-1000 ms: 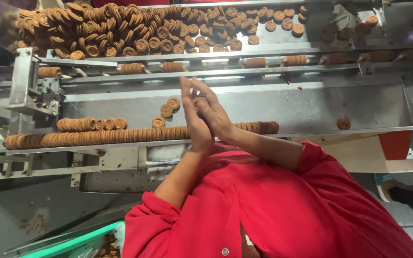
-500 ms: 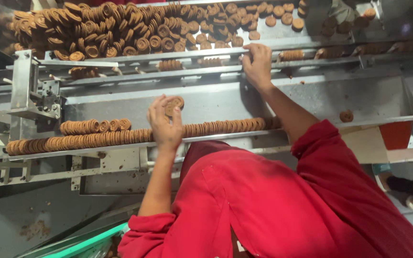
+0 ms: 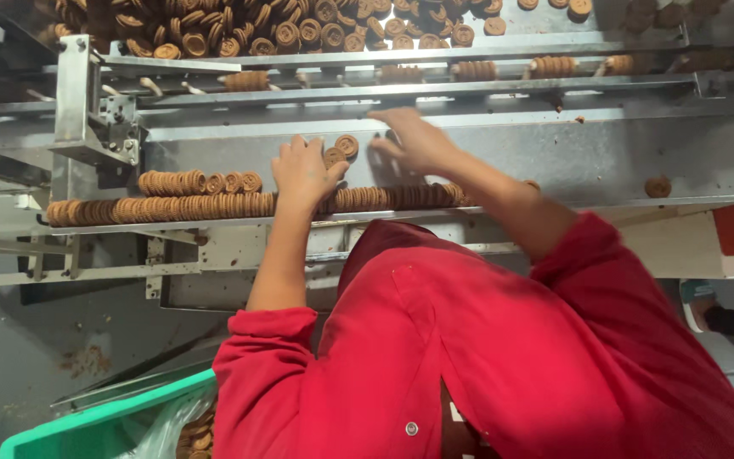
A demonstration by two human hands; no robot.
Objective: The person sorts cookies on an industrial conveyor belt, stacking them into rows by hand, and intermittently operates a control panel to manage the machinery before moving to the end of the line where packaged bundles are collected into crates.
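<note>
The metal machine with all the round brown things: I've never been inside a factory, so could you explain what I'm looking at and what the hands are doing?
This is one picture from a camera worn on a person's head, looking down over their red long-sleeved top. In front is a grey steel conveyor line with several channels. Round brown ring-patterned biscuits stand on edge in long rows along the near channel, and a loose heap of them lies at the top. The left hand rests on the near row, beside a few flat-lying biscuits. The right hand reaches over the steel plate; it is blurred, so whether it holds anything is unclear. A green plastic crate sits at bottom left.
</note>
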